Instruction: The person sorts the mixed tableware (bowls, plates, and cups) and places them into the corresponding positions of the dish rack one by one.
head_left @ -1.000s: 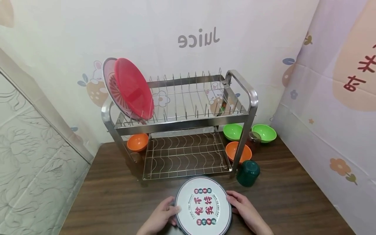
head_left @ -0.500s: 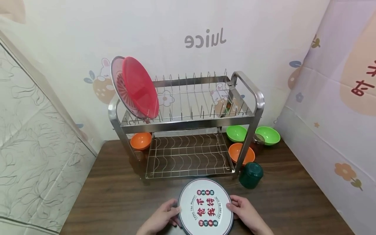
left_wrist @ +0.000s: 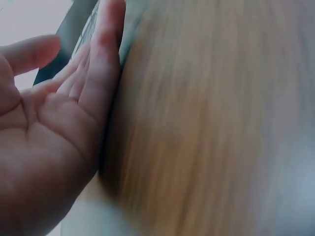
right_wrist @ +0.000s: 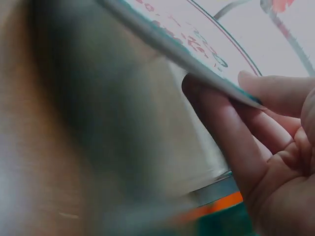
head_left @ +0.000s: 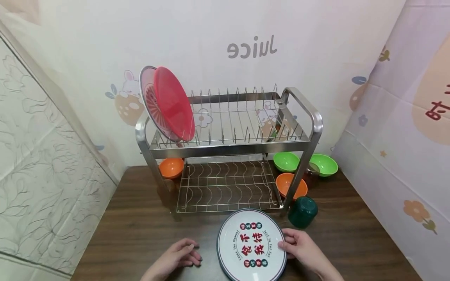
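A round white plate [head_left: 251, 245] with a dark rim and red lettering is at the front of the table, in front of the rack. My right hand [head_left: 301, 246] pinches its right edge, thumb on top and fingers beneath; the right wrist view shows the plate [right_wrist: 197, 44] in that grip. Left of the plate, and apart from it, my left hand [head_left: 177, 255] holds nothing. In the left wrist view the left hand [left_wrist: 54, 123] has loosely extended fingers near the wooden surface. Whether other plates lie under the white one cannot be seen.
A two-tier metal dish rack [head_left: 228, 148] stands behind, with a red plate [head_left: 174, 103] and a patterned plate [head_left: 149, 88] upright at its upper left. Around its base are orange bowls [head_left: 171, 168], green bowls [head_left: 324, 164] and a dark green cup [head_left: 303, 212].
My left hand has let go of the plate and moved left, away from it. My right hand keeps hold of the plate's right edge. The head view has shifted slightly.
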A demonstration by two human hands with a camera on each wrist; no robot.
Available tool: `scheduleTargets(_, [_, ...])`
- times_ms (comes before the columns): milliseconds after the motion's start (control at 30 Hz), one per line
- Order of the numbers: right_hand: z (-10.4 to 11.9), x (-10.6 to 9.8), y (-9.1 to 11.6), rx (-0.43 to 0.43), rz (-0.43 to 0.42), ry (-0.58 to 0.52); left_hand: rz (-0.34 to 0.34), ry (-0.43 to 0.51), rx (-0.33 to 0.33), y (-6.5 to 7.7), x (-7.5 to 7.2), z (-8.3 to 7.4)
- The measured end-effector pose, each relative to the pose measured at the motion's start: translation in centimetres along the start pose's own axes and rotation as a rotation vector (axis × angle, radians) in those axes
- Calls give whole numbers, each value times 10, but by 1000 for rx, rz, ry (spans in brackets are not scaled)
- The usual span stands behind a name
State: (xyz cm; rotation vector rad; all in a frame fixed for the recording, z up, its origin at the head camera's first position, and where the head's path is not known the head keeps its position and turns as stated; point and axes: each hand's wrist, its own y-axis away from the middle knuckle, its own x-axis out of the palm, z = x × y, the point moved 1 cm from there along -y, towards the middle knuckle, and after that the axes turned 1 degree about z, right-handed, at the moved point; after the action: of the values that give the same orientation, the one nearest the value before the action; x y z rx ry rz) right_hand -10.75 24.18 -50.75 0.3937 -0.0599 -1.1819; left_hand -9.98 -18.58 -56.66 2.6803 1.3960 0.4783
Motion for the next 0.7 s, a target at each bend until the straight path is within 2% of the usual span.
scheduleTargets(100, [24, -8, 8, -27, -28, 113, 45, 19, -22, 5, -5, 0])
scheduleTargets(200, [50, -13, 16, -82, -63, 233, 50, 35, -49, 7, -8, -1])
scheduleTargets(300, [75, -18, 24, -193, -96, 365, 35, 35, -79, 5, -8, -2])
scheduleTargets(467, [113, -20, 31, -464, -185, 639, 5, 5, -101, 2, -7, -7])
scheduleTargets(700, [155, -16, 37, -830, -224, 941, 41, 48, -106, 1, -9, -4])
